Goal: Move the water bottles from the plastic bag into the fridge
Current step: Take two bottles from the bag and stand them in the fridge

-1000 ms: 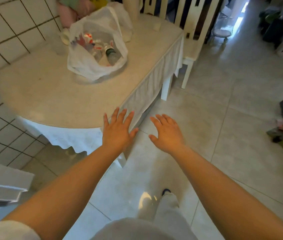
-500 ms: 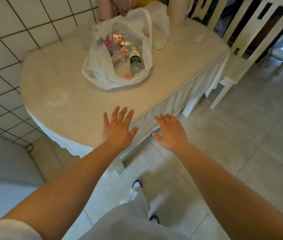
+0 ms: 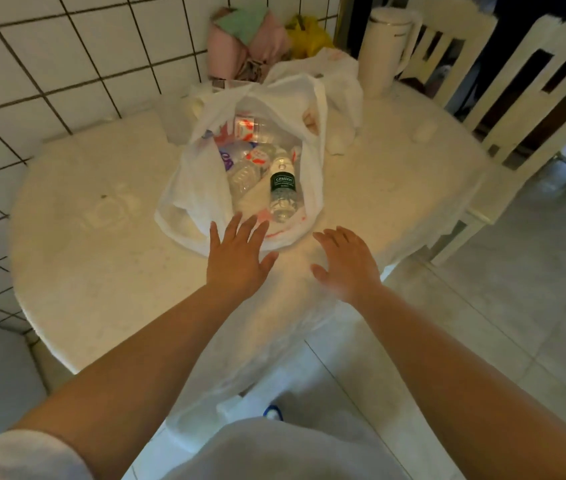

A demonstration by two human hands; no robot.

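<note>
One white plastic bag (image 3: 201,192) lies open on the round worktop (image 3: 101,271). Inside it are several clear water bottles, their number hard to tell in the heap: one green-labelled bottle (image 3: 283,188) lies nearest the opening, a ribbed clear bottle (image 3: 244,176) is just beside it, and red-and-white labelled ones (image 3: 250,128) are behind. Two hands reach toward the bag. The left hand (image 3: 236,261) has its fingers (image 3: 240,226) spread straight, their tips over the bag's near edge, gripping nothing. The right hand (image 3: 347,265) hovers just beside the bag, fingers loosely extended, empty.
</note>
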